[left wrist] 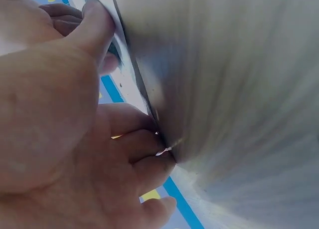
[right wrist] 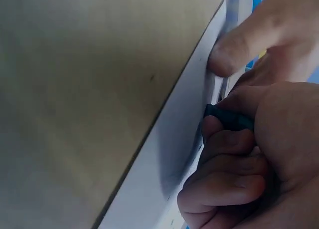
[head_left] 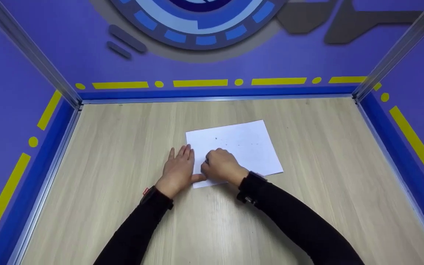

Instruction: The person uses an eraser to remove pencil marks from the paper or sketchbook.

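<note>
A white sheet of paper (head_left: 250, 158) lies slightly turned on the wooden table, with a few small dark specks on it. My left hand (head_left: 178, 170) rests along the paper's left edge, fingers stretched out, and its thumb touches the lower left corner. Over the lower left part of the sheet, my right hand (head_left: 221, 165) grips a small dark teal object (right wrist: 233, 119), its fingers curled round it. Most of that object is hidden by the fingers, so its kind cannot be told. The right wrist view shows its end close to the paper.
The wooden table (head_left: 123, 147) is bordered by blue-purple panels (head_left: 182, 70) with yellow marks at the back and both sides. Metal rails (head_left: 215, 98) run along the panel bases. Both forearms wear black sleeves (head_left: 289, 209) and wrist devices.
</note>
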### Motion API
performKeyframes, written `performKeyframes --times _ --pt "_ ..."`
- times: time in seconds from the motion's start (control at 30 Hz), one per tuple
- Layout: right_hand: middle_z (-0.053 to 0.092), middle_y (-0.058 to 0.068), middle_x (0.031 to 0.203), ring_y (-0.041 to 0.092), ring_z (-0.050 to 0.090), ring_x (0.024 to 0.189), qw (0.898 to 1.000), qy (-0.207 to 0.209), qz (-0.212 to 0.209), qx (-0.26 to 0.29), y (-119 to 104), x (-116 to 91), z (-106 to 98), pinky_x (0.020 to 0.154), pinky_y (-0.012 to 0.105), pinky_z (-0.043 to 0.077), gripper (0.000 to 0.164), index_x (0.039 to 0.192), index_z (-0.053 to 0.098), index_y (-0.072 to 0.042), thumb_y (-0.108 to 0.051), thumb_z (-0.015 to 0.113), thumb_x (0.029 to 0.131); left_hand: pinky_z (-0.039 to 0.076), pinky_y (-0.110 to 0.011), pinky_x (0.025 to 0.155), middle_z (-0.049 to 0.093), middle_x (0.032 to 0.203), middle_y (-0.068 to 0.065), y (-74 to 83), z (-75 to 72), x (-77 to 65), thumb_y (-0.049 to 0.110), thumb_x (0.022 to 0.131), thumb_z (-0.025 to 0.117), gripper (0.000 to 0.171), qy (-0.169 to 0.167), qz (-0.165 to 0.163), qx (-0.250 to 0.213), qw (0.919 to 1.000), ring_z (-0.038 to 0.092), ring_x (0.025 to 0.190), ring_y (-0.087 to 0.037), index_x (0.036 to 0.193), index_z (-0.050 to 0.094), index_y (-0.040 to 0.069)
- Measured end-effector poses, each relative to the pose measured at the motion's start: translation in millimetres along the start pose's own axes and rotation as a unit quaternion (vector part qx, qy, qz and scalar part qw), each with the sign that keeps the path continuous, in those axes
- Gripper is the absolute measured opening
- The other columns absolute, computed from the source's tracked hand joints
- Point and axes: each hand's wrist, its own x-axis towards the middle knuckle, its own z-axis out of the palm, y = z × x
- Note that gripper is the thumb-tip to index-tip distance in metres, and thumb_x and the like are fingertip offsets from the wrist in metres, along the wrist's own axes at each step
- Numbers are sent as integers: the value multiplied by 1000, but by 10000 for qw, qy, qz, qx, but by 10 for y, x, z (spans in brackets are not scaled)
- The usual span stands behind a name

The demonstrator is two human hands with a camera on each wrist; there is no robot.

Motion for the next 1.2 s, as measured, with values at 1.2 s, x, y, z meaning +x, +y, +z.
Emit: performKeyframes --times 1.2 --pt "37 -2 66 19 39 62 9868 327 1488 546 1733 -723 -713 58 33 32 41 63 40 -17 -28 61 97 17 -65 140 30 180 -26 15 7 -1 71 96 72 113 -29 13 3 10000 28 171 -40 168 35 -8"
